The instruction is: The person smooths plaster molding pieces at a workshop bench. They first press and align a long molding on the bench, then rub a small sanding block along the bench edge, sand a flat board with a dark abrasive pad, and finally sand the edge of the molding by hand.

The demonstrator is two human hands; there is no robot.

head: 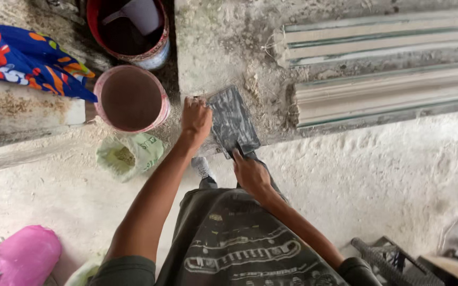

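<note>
A dark flat scraper blade [232, 121] with a short handle lies tilted over the dusty concrete slab [218, 47]. My right hand [250, 171] grips its handle at the near end. My left hand [195, 117] is closed at the blade's left edge, fingers curled on something small that I cannot make out. Both forearms reach forward from my dark printed shirt.
A pink bucket [131, 98] of brown liquid stands left of the hands, a red bucket [129, 27] behind it. A green bag [128, 154] lies on the powdery floor. White moulded strips [388, 69] lie at right. Pink bag [19, 254] bottom left, patterned cloth [22, 55] top left.
</note>
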